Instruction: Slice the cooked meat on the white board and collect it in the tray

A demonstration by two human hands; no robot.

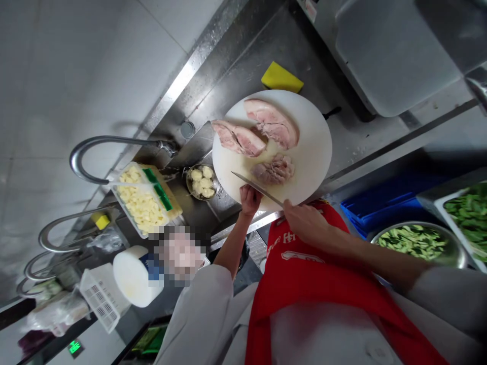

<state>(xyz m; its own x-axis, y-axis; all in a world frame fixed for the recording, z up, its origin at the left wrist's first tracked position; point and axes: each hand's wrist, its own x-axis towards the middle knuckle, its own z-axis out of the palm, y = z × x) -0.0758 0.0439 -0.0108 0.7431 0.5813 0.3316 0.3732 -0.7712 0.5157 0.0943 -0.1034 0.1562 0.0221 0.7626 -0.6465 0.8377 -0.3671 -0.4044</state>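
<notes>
My right hand grips the handle of a kitchen knife. Its blade points left across the near part of a round white cutting board. Close to the blade, on the near side, my left hand is closed with its fingers curled; what it holds, if anything, is hidden. Just beyond the blade lies a pile of sliced meat. Farther back on the board are two big slabs of pale pork, one at the left and one at the back.
A yellow sponge lies behind the board. To the left are a metal pot of pale round lumps, a bin of cut pale vegetables and a curved faucet. A bowl of cut greens stands at the right. Another person is at the left.
</notes>
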